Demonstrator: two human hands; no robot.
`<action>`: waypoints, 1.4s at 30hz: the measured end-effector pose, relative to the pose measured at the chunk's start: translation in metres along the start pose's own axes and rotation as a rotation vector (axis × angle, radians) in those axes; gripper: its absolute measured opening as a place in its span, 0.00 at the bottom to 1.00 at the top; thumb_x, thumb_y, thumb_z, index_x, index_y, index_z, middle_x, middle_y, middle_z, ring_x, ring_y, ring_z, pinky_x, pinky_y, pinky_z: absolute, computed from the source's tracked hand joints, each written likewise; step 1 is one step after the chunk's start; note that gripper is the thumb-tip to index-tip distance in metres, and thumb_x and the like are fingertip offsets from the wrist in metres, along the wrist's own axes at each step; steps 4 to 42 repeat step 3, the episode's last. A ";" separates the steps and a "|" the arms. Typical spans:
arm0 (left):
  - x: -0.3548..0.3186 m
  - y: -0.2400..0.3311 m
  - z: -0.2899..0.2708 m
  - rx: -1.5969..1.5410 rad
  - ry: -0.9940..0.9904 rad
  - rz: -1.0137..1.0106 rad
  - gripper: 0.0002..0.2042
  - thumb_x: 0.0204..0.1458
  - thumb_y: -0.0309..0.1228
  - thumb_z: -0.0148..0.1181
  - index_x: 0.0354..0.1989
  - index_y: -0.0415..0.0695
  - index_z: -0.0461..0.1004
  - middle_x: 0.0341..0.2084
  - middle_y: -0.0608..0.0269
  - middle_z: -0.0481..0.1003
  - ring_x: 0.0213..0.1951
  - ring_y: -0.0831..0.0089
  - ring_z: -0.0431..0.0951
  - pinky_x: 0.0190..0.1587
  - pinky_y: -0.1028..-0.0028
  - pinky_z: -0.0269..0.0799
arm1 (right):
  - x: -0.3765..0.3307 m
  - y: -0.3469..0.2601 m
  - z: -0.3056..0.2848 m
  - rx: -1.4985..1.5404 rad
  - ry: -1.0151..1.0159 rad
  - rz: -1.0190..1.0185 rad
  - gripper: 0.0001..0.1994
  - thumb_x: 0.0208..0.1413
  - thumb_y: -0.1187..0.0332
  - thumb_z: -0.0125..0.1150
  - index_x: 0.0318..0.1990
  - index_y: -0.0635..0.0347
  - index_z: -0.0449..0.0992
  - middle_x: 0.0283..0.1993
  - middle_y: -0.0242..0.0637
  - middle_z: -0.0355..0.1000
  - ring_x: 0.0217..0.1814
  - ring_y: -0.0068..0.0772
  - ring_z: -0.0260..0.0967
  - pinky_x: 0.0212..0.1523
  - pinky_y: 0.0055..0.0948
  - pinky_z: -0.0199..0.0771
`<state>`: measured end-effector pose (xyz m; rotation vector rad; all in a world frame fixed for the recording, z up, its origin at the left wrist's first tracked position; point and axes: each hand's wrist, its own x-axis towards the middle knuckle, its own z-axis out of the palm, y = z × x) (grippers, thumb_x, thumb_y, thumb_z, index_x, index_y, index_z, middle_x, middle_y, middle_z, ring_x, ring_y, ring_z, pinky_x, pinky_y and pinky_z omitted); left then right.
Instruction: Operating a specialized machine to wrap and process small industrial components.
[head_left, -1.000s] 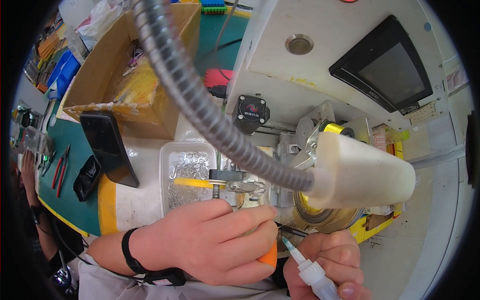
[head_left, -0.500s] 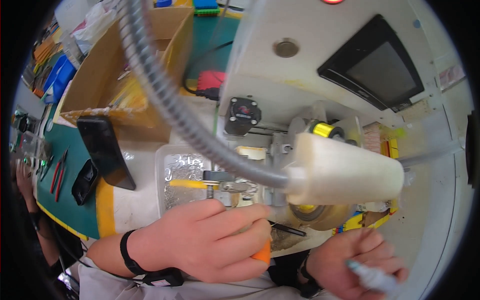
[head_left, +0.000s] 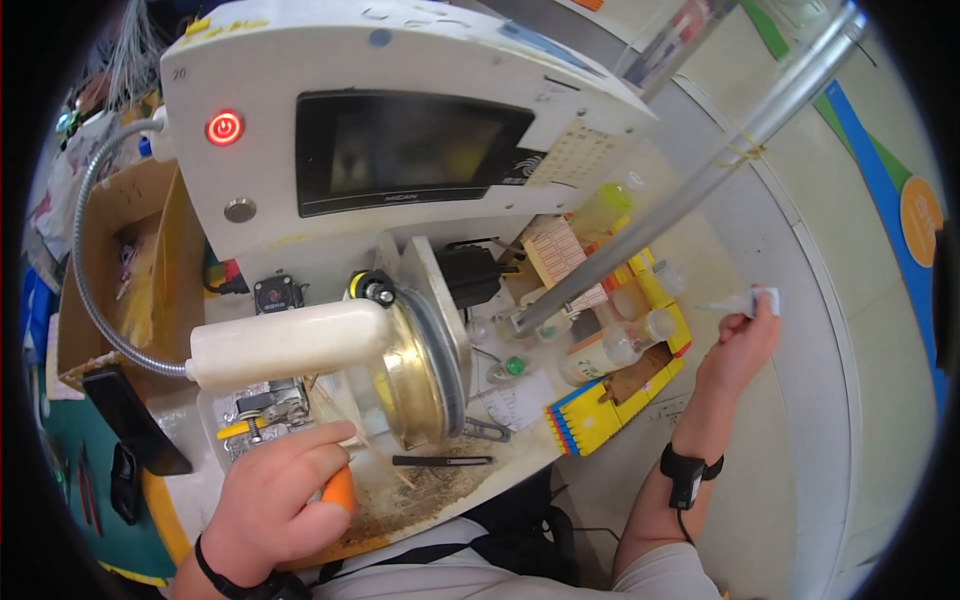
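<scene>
My left hand [head_left: 265,495] is closed around an orange handle [head_left: 341,490]; the rest of that tool is hidden by my fingers. It rests at the front left of the bench, just below a metal clamp with a yellow lever [head_left: 240,430]. Out to the right, away from the bench, my right hand [head_left: 738,350] is raised and pinches a small white bottle [head_left: 754,301]. The bottle's thin tip points left. A brass-coloured wheel [head_left: 418,375] stands beyond my left hand, partly behind a white cylindrical head [head_left: 290,345] on a flexible metal hose [head_left: 82,215].
A white machine [head_left: 250,185] with a dark screen [head_left: 400,155] and a lit red button [head_left: 224,127] spans the back. A slanting metal pole [head_left: 690,185] crosses between bench and right hand. Nearby are a black pen [head_left: 443,461], yellow blocks [head_left: 585,425], a phone [head_left: 135,420] and a cardboard box [head_left: 85,320].
The view has swung to the right. My right hand has gone from near my lap out to the right and up, carrying the white bottle. My left hand still grips the orange handle.
</scene>
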<state>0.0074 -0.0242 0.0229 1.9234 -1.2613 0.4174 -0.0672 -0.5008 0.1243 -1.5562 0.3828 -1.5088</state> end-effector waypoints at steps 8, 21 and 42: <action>0.007 -0.001 0.000 0.055 0.024 0.099 0.19 0.34 0.20 0.73 0.37 0.43 0.72 0.40 0.52 0.79 0.44 0.47 0.87 0.36 0.59 0.86 | -0.002 0.014 0.001 -0.220 -0.235 0.055 0.09 0.73 0.64 0.60 0.51 0.59 0.77 0.37 0.23 0.71 0.30 0.11 0.59 0.28 0.16 0.58; 0.007 -0.001 0.000 0.055 0.024 0.099 0.19 0.34 0.20 0.73 0.37 0.43 0.72 0.40 0.52 0.79 0.44 0.47 0.87 0.36 0.59 0.86 | -0.002 0.014 0.001 -0.220 -0.235 0.055 0.09 0.73 0.64 0.60 0.51 0.59 0.77 0.37 0.23 0.71 0.30 0.11 0.59 0.28 0.16 0.58; 0.007 -0.001 0.000 0.055 0.024 0.099 0.19 0.34 0.20 0.73 0.37 0.43 0.72 0.40 0.52 0.79 0.44 0.47 0.87 0.36 0.59 0.86 | -0.002 0.014 0.001 -0.220 -0.235 0.055 0.09 0.73 0.64 0.60 0.51 0.59 0.77 0.37 0.23 0.71 0.30 0.11 0.59 0.28 0.16 0.58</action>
